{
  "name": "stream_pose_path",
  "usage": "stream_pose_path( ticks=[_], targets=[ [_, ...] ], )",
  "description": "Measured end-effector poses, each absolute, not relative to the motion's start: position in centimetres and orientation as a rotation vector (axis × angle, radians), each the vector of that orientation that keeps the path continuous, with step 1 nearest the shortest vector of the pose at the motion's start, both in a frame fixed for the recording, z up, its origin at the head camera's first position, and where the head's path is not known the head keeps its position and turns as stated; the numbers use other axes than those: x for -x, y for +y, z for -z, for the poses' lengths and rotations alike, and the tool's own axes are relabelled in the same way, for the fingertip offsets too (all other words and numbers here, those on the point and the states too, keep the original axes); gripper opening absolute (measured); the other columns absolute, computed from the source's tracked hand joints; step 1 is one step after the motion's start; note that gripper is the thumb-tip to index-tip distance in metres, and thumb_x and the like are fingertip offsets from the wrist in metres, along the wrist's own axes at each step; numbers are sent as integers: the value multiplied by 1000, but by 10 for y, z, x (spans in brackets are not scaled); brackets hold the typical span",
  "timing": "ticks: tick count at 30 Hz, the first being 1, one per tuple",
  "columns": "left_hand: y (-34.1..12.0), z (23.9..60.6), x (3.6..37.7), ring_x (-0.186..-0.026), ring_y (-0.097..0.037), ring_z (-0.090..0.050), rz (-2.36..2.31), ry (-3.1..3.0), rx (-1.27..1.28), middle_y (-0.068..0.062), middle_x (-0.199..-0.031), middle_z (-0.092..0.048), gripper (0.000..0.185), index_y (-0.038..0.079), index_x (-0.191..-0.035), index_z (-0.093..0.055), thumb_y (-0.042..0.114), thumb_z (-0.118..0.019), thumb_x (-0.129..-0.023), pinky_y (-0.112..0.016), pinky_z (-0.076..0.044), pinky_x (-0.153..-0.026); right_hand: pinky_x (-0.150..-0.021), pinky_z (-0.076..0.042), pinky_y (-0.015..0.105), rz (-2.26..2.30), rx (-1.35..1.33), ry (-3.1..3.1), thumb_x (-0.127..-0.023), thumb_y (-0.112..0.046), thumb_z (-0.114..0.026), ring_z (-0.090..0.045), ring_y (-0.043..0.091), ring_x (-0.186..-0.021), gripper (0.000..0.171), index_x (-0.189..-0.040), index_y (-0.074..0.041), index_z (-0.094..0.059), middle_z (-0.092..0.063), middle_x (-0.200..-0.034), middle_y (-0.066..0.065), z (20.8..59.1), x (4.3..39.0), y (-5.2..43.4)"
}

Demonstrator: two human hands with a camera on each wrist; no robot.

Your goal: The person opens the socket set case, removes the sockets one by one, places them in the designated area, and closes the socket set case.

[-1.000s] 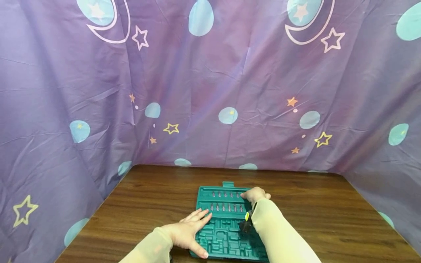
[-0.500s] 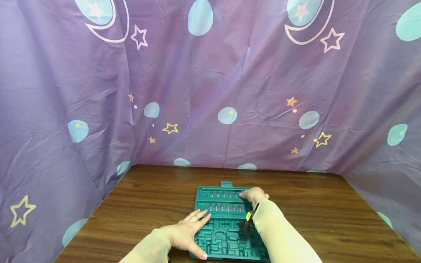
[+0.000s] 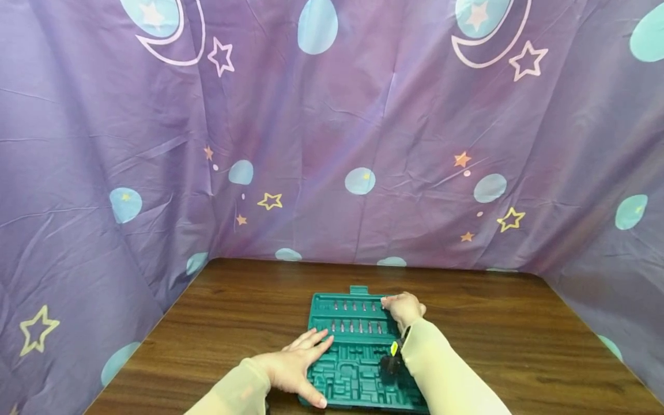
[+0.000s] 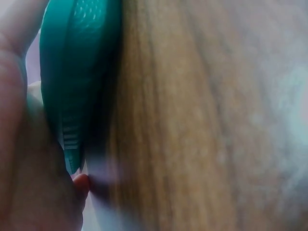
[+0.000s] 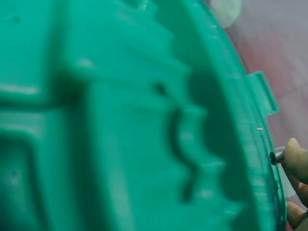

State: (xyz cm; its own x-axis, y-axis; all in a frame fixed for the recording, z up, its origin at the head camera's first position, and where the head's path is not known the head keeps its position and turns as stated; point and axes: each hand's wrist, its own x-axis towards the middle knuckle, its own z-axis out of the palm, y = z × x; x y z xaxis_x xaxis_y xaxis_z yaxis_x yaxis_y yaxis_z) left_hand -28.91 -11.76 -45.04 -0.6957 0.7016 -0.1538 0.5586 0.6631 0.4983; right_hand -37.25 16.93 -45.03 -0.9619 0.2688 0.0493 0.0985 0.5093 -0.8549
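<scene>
An open green plastic case (image 3: 358,380) lies on the table, its moulded recesses toward me. Two rows of small screwdriver bits stand in its far half, an upper row (image 3: 354,306) and a lower row (image 3: 352,326). My left hand (image 3: 293,366) rests with spread fingers over the case's left edge, thumb at the near corner. At the right end of the upper row is my right hand (image 3: 406,308). In the right wrist view its thumb and finger pinch a small metal bit (image 5: 278,156) near the case rim. The left wrist view shows the case's outer side (image 4: 79,67) beside that hand.
The brown wooden table (image 3: 249,311) extends around the case on all sides. A purple curtain (image 3: 321,138) with stars and moons hangs behind it and at both sides. A latch tab (image 3: 358,290) sticks out from the case's far edge.
My right hand has shifted slightly right, its fingertips moving away from the last bit visible in the upper row. The left hand stays on the case edge.
</scene>
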Motion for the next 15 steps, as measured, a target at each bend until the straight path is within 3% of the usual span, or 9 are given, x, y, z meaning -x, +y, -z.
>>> stream_pose_path(
  ticks=[4,6,8,11,15],
  targets=[
    [-117,450,290,-147,-23,1,-596,2547,-989,5,-162,-5,110,24,-156,-14,61,-75,-72,-62,-15,-110,-102,-14,56,-1684,315,-2442,-90,-18,-66,-24,49,-123,25,-97,5,-71,-59,-120,24,447,374,178],
    [-116,450,290,-147,-23,2,-593,2546,-988,5,-162,-5,110,24,-156,-14,61,-74,-72,-62,-15,-110,-101,-21,53,-1729,261,-2424,-91,-19,-66,-33,47,-120,28,-101,6,-69,-64,-110,21,444,374,184],
    [-116,450,289,-147,-24,1,-593,2543,-988,5,-162,-5,110,24,-156,-14,62,-74,-72,-62,-15,-110,-96,-32,45,-1755,187,-2412,-92,-18,-66,-44,38,-112,28,-103,8,-66,-67,-104,17,441,375,191],
    [-115,450,289,-147,-24,1,-587,2542,-991,5,-162,-5,111,24,-156,-14,63,-74,-72,-62,-15,-110,-77,-42,34,-1819,64,-2413,-93,-13,-64,-59,23,-88,25,-105,8,-61,-68,-93,8,437,376,206],
    [-117,450,288,-147,-24,2,-593,2528,-983,6,-162,-4,109,24,-156,-13,62,-74,-73,-63,-15,-109,-65,-45,28,-1886,-41,-2444,-95,-8,-60,-61,12,-71,18,-104,7,-55,-66,-84,4,437,379,229]
  ],
)
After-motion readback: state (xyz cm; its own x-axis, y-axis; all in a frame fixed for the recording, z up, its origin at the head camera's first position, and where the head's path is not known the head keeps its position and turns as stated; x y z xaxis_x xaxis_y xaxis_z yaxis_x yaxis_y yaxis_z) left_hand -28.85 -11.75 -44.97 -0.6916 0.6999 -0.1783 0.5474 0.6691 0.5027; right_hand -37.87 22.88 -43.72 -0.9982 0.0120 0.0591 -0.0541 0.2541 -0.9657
